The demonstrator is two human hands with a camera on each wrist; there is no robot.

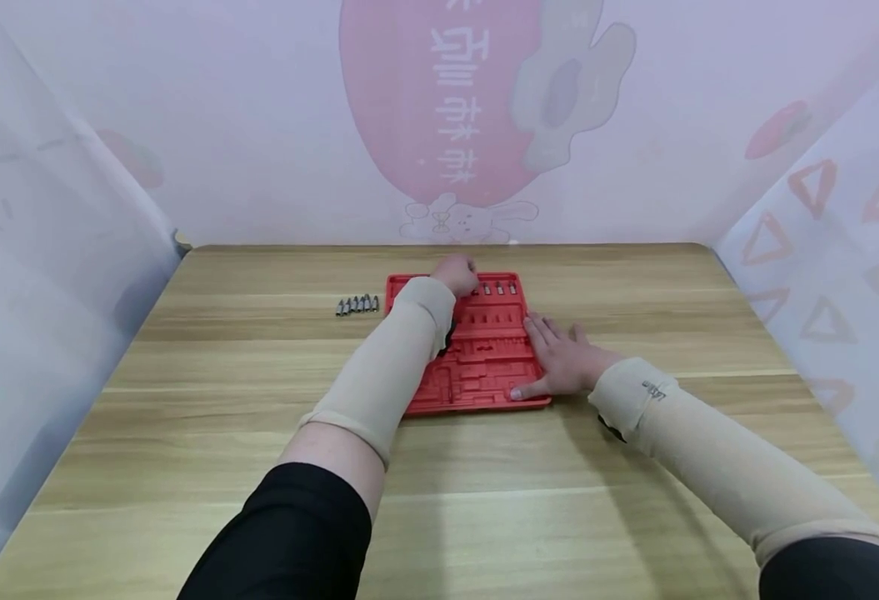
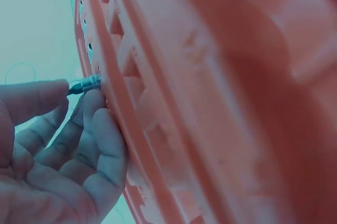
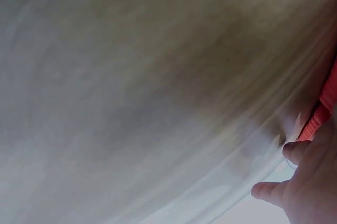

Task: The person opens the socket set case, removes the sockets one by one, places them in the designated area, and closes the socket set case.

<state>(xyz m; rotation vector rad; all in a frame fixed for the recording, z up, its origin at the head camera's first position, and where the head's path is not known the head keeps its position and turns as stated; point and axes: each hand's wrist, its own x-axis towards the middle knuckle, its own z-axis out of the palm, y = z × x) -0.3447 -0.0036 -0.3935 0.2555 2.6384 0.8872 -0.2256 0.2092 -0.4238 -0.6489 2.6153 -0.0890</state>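
Note:
A red moulded tool tray (image 1: 484, 348) lies on the table, with recesses along its length. My left hand (image 1: 454, 273) is over its far edge. Close up in the left wrist view, the left thumb and fingers pinch a small metal screwdriver bit (image 2: 86, 84) with a ribbed silver collar and dark tip, at the tray's outer row. Several bits (image 1: 499, 288) sit in that row to the right of the hand. My right hand (image 1: 565, 358) rests spread on the tray's right edge, thumb at the near corner. The left forearm hides part of the tray's left side.
Several loose bits (image 1: 357, 305) lie in a row on the wooden table (image 1: 244, 358), left of the tray. A printed white curtain (image 1: 259, 125) stands behind the table and along both sides.

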